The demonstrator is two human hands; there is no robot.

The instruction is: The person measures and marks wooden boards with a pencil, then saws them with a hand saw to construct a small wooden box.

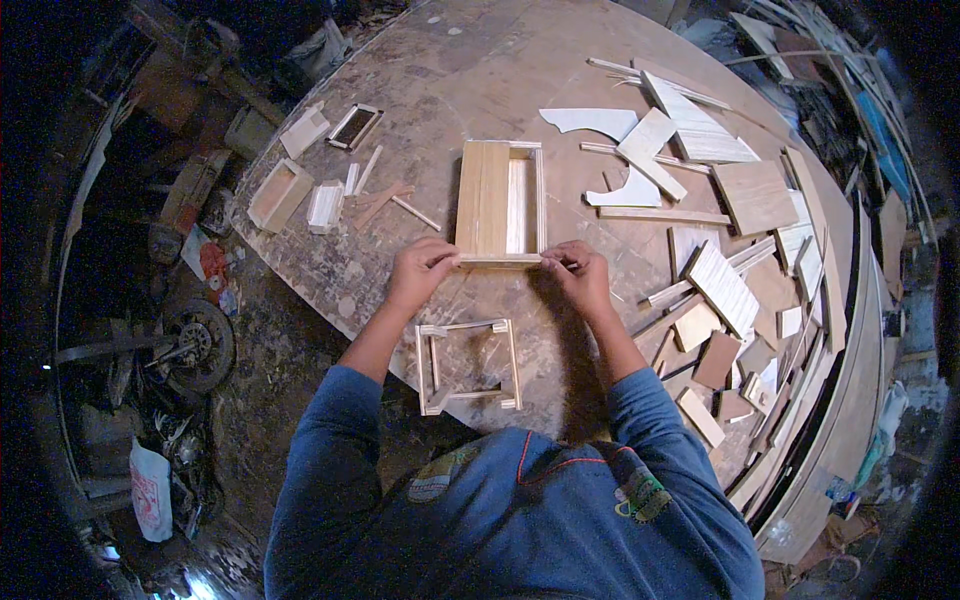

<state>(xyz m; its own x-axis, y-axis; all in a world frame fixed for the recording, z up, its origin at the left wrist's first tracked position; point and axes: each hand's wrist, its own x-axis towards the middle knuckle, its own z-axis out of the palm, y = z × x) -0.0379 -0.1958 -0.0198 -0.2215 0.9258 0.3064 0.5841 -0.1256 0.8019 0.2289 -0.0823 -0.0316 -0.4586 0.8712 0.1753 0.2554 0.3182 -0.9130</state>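
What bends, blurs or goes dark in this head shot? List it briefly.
Head view: fisheye bends the worktable edge into a curve; corners black out; the left floor side lies in deep shadow; light falls evenly on the wooden tray, sharp between left hand and right hand; scraps at the right rim smear.

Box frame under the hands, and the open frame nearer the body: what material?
The box frame, held at its near edge by the left hand and right hand, looks like bare light wood: tan slats with lengthwise grain, no paint or gloss visible. The open frame seems to be thin pale wood strips, unfinished; whether solid wood or plywood cannot be told.
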